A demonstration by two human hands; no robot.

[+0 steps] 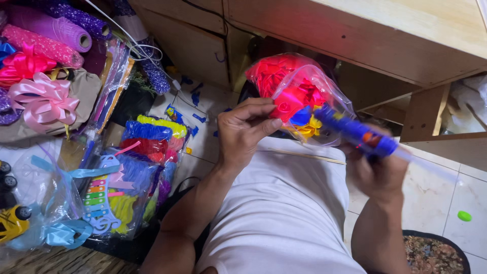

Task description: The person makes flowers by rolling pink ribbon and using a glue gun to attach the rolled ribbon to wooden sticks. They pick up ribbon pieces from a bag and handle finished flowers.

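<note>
Clear bag (pixel 304 96) of red bows, pinched by left hand (pixel 243 133).
Right hand (pixel 378 175) clenched around blurred blue glue gun (pixel 355 133) just beside it.

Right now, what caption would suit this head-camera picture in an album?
Left hand pinches a clear bag of red bows while the right hand grips a blurred blue tool beside it.

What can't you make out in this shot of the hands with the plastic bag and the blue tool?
Head view:
- Blue tool in the right hand: motion-blurred, so its kind and the grip are unclear.
- Contents of the clear bag held by the left hand: red, blue and yellow shapes, obscured by glare and crinkles.
- Yellow toy car: cut off by the left edge.
</note>
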